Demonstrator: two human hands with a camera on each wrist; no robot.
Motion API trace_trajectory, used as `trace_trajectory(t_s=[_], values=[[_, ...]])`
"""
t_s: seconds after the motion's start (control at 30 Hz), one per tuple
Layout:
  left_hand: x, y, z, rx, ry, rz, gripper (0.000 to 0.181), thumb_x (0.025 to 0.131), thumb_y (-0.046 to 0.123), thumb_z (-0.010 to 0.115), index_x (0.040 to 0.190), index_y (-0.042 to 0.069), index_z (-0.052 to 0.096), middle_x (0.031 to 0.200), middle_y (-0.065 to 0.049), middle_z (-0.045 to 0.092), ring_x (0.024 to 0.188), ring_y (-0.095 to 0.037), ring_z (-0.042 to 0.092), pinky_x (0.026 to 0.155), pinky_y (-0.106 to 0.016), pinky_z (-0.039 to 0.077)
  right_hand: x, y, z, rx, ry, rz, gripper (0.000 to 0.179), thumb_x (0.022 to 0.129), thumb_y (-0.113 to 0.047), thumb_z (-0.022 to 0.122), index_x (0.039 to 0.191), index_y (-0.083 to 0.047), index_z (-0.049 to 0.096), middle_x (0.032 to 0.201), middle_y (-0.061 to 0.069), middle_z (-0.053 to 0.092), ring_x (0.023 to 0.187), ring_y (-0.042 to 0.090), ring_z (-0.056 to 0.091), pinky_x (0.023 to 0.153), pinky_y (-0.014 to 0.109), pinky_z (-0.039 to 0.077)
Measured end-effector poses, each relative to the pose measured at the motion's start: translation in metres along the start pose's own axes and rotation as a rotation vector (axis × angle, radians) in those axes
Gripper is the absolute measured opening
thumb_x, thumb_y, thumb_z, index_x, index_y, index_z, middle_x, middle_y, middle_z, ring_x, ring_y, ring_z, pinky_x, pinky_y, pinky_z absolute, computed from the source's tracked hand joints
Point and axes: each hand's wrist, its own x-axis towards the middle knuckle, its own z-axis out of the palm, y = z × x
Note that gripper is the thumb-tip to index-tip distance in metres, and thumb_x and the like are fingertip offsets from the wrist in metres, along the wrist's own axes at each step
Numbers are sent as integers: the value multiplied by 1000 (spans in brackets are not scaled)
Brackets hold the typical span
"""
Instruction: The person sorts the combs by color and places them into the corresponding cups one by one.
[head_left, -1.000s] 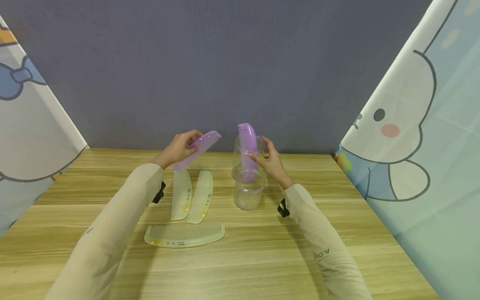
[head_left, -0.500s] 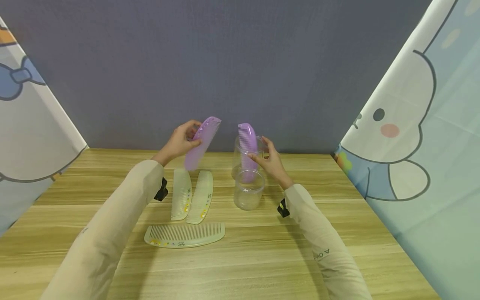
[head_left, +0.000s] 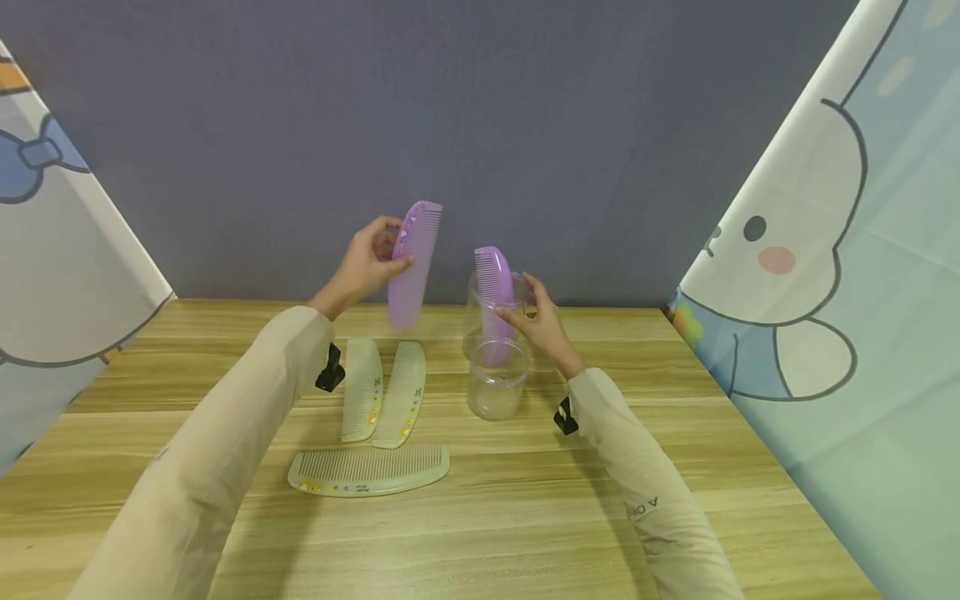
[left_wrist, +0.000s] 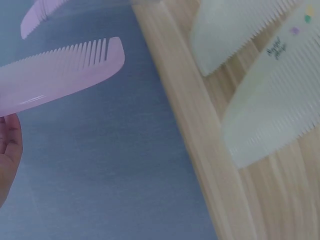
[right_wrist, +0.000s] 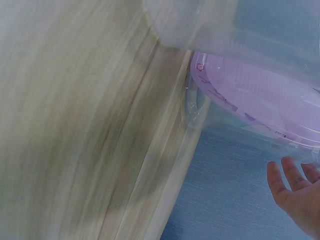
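Note:
My left hand pinches a purple comb between thumb and fingers, holding it nearly upright above the table. In the left wrist view this comb shows its teeth and curved back. A second purple comb stands in the rear clear plastic cup, its top above the rim. My right hand grips that cup near its rim, thumb in front and fingers behind. In the right wrist view the fingertips lie by the cup's upper end. A shorter clear cup stands just in front.
Two pale green combs lie side by side at the left of the cups. Another pale green comb lies crosswise nearer the front. A grey partition rises behind the wooden table, with printed cloth at the sides.
My left hand has raised the purple comb and turned it from a slant to nearly upright. The right hand, the cups and the green combs keep their places.

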Motion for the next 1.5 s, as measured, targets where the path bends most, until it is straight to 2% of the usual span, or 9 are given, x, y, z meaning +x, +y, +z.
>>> trace_trajectory(t_s=[0.3, 0.63, 0.83, 1.03, 1.33, 1.5], values=[[12, 22, 4, -79, 79, 32, 40, 80, 0, 65, 115, 2, 47, 100, -20, 61, 73, -7, 61, 71, -22, 52, 1, 1, 0, -8, 0, -2, 76, 83, -13, 66, 142, 0, 20, 147, 22, 25, 124, 43, 38, 98, 54, 38], [23, 41, 8, -178, 153, 7, 43, 78, -1, 66, 116, 3, 47, 103, -16, 60, 73, -10, 61, 72, -26, 55, 1, 1, 1, -16, 6, -7, 76, 83, -15, 67, 142, -1, 22, 146, 23, 27, 123, 43, 39, 96, 55, 39], [28, 46, 14, -281, 237, 37, 40, 76, -7, 65, 111, 0, 47, 95, -9, 59, 70, -10, 60, 70, -23, 54, 1, 1, 1, -14, 7, -9, 76, 83, -15, 67, 142, -1, 21, 146, 23, 26, 123, 43, 39, 96, 53, 39], [29, 50, 25, -280, 296, 51, 40, 77, -6, 64, 112, 1, 47, 101, -12, 59, 75, -11, 58, 73, -24, 53, 1, 0, 1, -7, 8, -6, 76, 83, -14, 67, 141, 2, 21, 146, 23, 26, 124, 44, 38, 96, 54, 39], [29, 48, 47, -299, 295, 38, 40, 80, -3, 63, 116, 2, 46, 105, -16, 59, 77, -15, 59, 77, -28, 54, 1, 3, 0, -9, 1, -13, 76, 83, -14, 66, 142, 2, 21, 146, 23, 26, 123, 44, 38, 97, 55, 38], [23, 61, 56, -332, 268, 28, 40, 80, -7, 61, 116, -2, 46, 107, -20, 57, 80, -17, 58, 80, -31, 53, 11, 27, 2, -8, 11, -21, 79, 82, -19, 68, 143, -5, 20, 147, 17, 26, 124, 41, 38, 96, 53, 39]])
